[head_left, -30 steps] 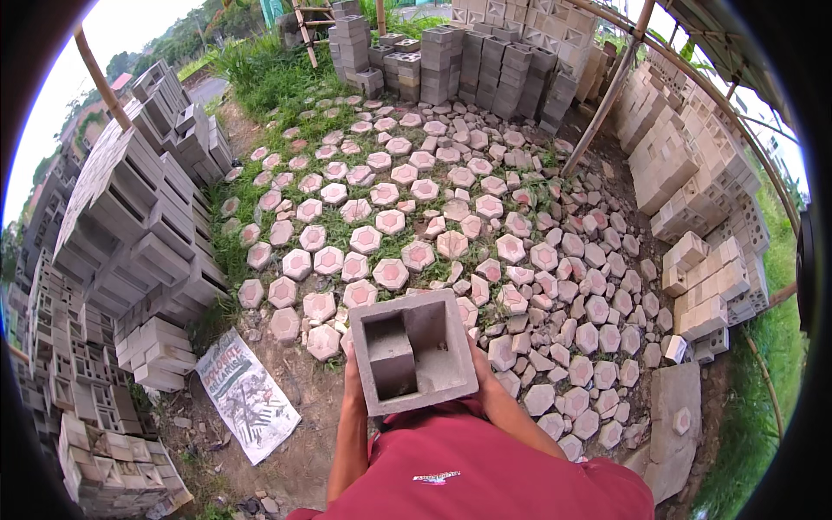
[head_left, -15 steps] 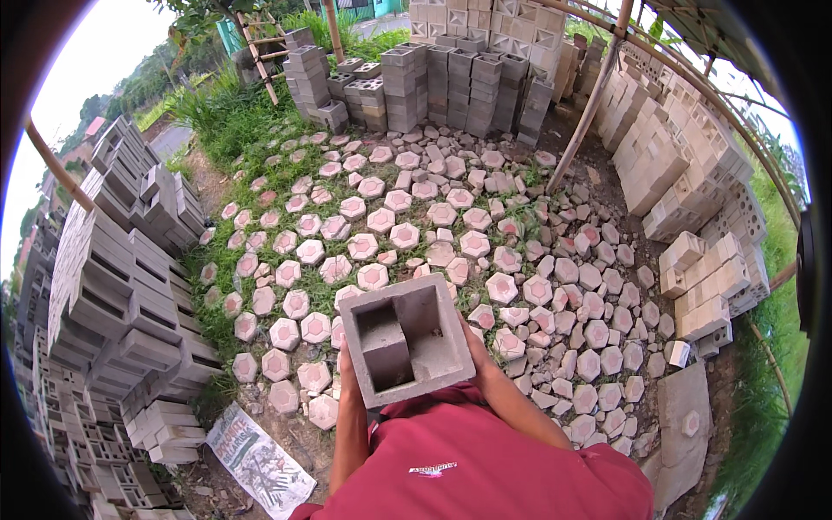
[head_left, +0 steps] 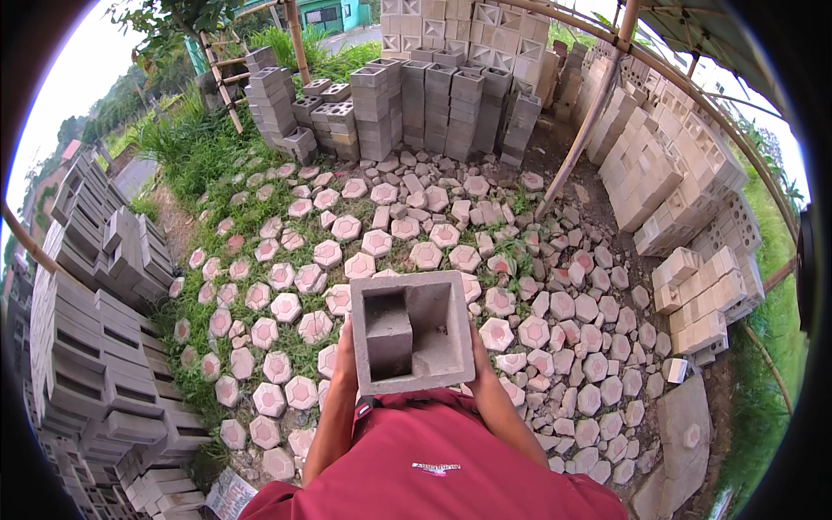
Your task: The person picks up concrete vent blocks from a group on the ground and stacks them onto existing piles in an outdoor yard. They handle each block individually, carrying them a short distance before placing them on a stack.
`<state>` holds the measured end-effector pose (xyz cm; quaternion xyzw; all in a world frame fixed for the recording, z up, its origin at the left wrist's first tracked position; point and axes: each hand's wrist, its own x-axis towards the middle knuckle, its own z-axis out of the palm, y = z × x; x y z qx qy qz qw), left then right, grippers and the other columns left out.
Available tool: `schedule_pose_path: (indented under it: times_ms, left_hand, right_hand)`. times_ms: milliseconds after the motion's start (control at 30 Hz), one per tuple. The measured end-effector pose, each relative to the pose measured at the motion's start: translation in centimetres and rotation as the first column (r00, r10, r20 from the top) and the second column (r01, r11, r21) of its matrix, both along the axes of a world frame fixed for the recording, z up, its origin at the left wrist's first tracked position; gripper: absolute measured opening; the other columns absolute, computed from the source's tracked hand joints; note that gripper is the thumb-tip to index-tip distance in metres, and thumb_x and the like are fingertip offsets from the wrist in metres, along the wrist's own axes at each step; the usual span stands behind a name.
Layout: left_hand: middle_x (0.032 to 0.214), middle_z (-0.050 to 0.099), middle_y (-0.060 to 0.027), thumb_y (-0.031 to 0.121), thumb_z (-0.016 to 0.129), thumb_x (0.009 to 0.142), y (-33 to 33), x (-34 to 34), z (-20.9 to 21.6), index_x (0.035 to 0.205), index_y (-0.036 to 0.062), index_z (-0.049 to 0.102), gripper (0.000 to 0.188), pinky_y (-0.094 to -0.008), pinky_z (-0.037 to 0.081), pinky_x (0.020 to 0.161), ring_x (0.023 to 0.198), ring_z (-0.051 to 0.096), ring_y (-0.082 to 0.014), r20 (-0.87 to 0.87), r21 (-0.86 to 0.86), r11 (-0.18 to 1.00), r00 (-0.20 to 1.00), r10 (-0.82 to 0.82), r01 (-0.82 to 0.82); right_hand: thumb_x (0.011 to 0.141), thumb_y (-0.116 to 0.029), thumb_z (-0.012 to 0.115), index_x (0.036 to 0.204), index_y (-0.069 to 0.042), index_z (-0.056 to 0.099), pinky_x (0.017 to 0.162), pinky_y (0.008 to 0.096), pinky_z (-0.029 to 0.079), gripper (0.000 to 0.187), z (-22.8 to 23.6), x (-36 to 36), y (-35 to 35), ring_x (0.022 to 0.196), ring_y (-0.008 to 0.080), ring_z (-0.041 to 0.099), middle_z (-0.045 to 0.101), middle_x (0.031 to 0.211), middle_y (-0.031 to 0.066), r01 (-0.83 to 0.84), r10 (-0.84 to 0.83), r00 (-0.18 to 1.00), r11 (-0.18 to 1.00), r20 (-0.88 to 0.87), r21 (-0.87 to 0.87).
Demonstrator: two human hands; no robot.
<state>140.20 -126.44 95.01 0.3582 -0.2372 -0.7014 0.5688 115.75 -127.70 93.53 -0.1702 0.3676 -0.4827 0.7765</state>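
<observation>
A grey concrete ventilation block (head_left: 441,349), square and hollow with an inner stepped partition, is held in front of my chest. Its open face is turned up toward me. My left hand (head_left: 344,354) presses against its left side, and my right hand (head_left: 479,360) grips the right side. Most of the fingers are hidden along the block's walls. Both forearms reach up past a dark red shirt.
Hexagonal pavers (head_left: 347,227) lie across grass and rubble ahead. Stacked grey blocks (head_left: 371,113) stand at the back, with more stacks (head_left: 104,347) on the left and pale blocks (head_left: 702,299) on the right. A bamboo post (head_left: 594,113) leans at the right.
The block and both hands have turned slightly and sit more squarely before me. The back stacks look nearer, and the printed sheet at lower left has slid mostly out of view.
</observation>
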Motion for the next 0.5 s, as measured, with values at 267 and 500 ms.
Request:
schedule_pose_path:
  times_ms: [267,500]
  left_hand:
    - [0.123,0.053,-0.0138,0.053,0.031,0.096,-21.8,4.9,0.3,0.131,0.0044,0.044,0.062,-0.04,0.045,0.094,0.109,0.055,-0.0264,0.022,0.006,0.997,0.997,-0.079,0.079]
    - [0.126,0.052,-0.0147,0.048,0.029,0.098,-36.0,4.7,-0.1,0.133,0.0035,0.043,0.059,-0.0414,0.044,0.096,0.11,0.055,-0.0279,-0.04,0.139,0.976,0.986,-0.163,0.167]
  right_hand:
    - [0.092,-0.054,0.045,0.133,-0.005,0.045,0.085,0.03,0.048,0.064,1.9,4.7,-19.2,0.1,0.0167,0.058,0.058,0.116,0.008,0.123,-0.132,0.986,0.988,-0.101,-0.088]
    - [0.093,-0.053,0.044,0.134,-0.006,0.045,0.085,0.0326,0.049,0.062,2.3,4.5,-31.4,0.102,0.0201,0.059,0.058,0.118,0.0093,0.125,-0.124,0.992,0.991,-0.034,0.038]
